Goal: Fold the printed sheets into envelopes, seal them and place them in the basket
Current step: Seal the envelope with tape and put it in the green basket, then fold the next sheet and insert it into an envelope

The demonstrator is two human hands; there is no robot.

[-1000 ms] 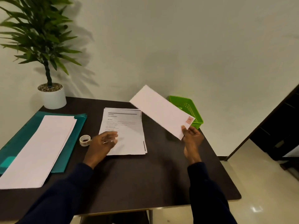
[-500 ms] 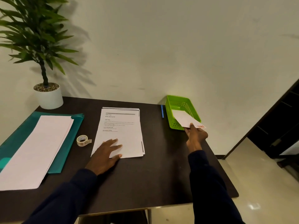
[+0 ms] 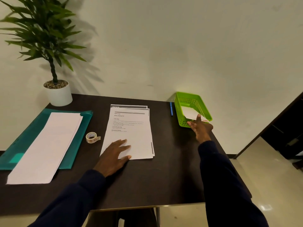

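Envelope (image 3: 190,113), held up a second ago, now sits in green basket (image 3: 179,115), end over rim. Right hand (image 3: 200,128) released, straight fingers touching it; left hand (image 3: 114,153) flat on printed sheets (image 3: 131,128). One delivered, next sheet due.

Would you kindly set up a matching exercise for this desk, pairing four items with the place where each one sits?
Things
1. small roll of clear tape
2. blue pen
3. white envelope
4. white pot holding a green plant

Places
A. in the green plastic mesh basket, one end over its near rim
B. at the back left corner of the dark table
C. between the teal plastic folder and the stack of printed sheets
D. on the table, just left of the basket

Pairs: 1-C, 2-D, 3-A, 4-B
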